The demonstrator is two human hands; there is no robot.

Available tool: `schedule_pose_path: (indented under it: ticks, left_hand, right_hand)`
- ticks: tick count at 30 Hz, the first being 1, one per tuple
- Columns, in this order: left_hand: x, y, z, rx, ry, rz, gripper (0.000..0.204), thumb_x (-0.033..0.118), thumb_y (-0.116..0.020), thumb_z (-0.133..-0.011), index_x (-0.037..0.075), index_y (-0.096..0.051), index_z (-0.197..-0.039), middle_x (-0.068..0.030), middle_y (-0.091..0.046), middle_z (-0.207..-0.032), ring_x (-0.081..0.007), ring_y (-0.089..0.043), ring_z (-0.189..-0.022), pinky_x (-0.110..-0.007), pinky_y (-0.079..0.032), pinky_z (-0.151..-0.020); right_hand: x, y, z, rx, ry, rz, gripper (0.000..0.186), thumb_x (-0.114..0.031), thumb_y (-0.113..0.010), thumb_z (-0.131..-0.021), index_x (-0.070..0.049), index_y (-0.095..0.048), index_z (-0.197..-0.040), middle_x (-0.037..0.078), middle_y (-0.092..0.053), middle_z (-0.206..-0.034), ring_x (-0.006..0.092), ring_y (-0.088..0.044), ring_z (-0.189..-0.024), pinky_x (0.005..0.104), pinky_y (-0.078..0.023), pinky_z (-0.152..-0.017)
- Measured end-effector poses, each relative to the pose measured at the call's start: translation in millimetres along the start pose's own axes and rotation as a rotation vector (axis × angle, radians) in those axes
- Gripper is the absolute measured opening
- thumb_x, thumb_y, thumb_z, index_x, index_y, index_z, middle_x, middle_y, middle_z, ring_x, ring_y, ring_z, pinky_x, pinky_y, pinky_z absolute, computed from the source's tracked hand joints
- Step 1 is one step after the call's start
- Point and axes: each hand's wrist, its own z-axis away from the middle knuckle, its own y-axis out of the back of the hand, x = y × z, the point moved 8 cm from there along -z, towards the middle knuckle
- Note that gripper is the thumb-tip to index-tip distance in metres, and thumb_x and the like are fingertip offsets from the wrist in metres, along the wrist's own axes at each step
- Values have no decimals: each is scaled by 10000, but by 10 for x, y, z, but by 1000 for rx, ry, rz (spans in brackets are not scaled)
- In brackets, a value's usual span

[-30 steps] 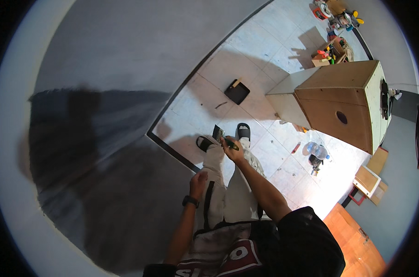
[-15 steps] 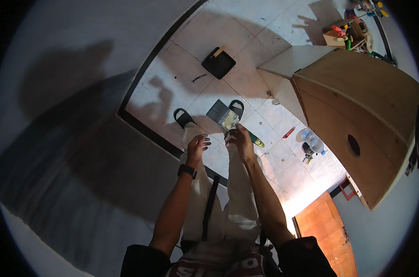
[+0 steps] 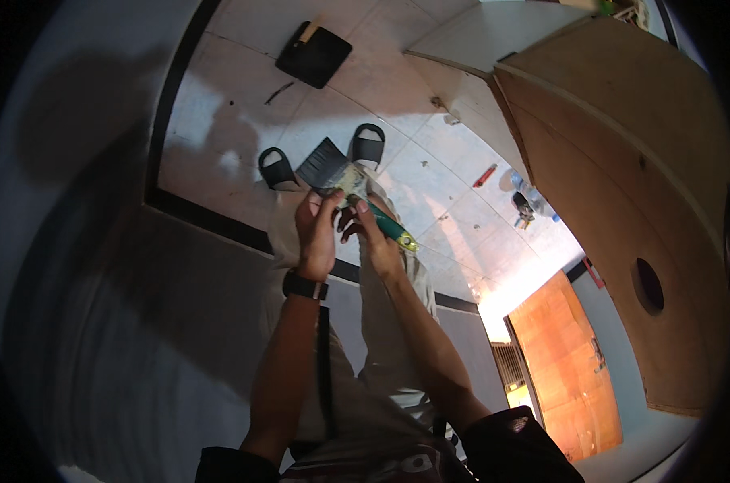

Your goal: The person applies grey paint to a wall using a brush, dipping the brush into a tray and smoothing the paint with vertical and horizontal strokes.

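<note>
A wide paintbrush [image 3: 350,181] with dark bristles, a ferrule crusted with pale paint and a green handle is held out in front of my legs. Its bristles point up and left, and the yellowish handle end points down and right. My right hand [image 3: 374,229] is closed around the handle near the ferrule, thumb on top. At the ferrule's near left edge, my left hand [image 3: 316,225] pinches the brush between thumb and fingers; the fingertips are partly hidden. A dark watch [image 3: 305,285] is on my left wrist.
On the tiled floor lie a black tray [image 3: 315,58] with a wooden-handled tool, a thin dark strip [image 3: 279,92], a red cutter [image 3: 485,175] and a plastic bottle [image 3: 537,199]. A large wooden cabinet [image 3: 578,153] stands right. An orange wooden door [image 3: 564,366] is at lower right.
My left hand has come up from beside the brush and now grips it near the ferrule. The right hand still holds the handle. The view has shifted, moving the floor things up and left.
</note>
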Motion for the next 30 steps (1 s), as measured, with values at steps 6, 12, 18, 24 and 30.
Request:
schedule_pose_path:
  ticks: [6, 12, 18, 24, 30]
  left_hand:
    - [250, -27, -164, 0, -204, -332, 222, 87, -706, -924, 5, -648, -1123, -35, -699, -1062, -111, -633, -959, -278, -489, -868]
    - [22, -130, -139, -313, -195, -811, 271, 83, -704, -963, -4, -621, -1205, -73, -709, -1141, -103, -656, -1017, -264, -519, -889]
    - [-254, -185, -444, -292, -145, -559, 265, 142, -746, -936, 37, -655, -1162, -44, -705, -1046, -122, -659, -965, -296, -526, -911]
    - [-104, 897, -1932, 60, -110, -433, 294, 186, -651, -999, 15, -617, -1236, -74, -687, -1078, -170, -690, -917, -304, -553, -833]
    - [796, 1469, -3561, 181, -538, -1118, 389, 264, -646, -950, 29, -608, -1258, -152, -681, -1184, -282, -677, -1056, -392, -525, -931]
  right_hand:
    - [-76, 589, 287, 150, 90, -250, 503, -435, -561, -1045, -20, -555, -1329, 110, -670, -1132, 204, -640, -1038, 345, -555, -837]
    - [-30, 567, 261, 5, -57, 109, 293, -146, -668, -1006, -9, -584, -1251, 18, -656, -1042, 108, -613, -976, 273, -502, -879]
    - [89, 693, -32, 103, -32, 196, 156, -114, -604, -1032, -25, -600, -1159, 6, -613, -912, 80, -547, -787, 237, -464, -690]
    - [379, 1011, -934, 122, 214, 429, 176, -157, -677, -985, -41, -598, -1091, -48, -564, -774, 42, -451, -631, 229, -363, -545]
    - [832, 1151, -2572, 206, 121, 633, 281, -227, -767, -887, 21, -718, -1010, 101, -732, -837, 128, -643, -765, 308, -516, -733]
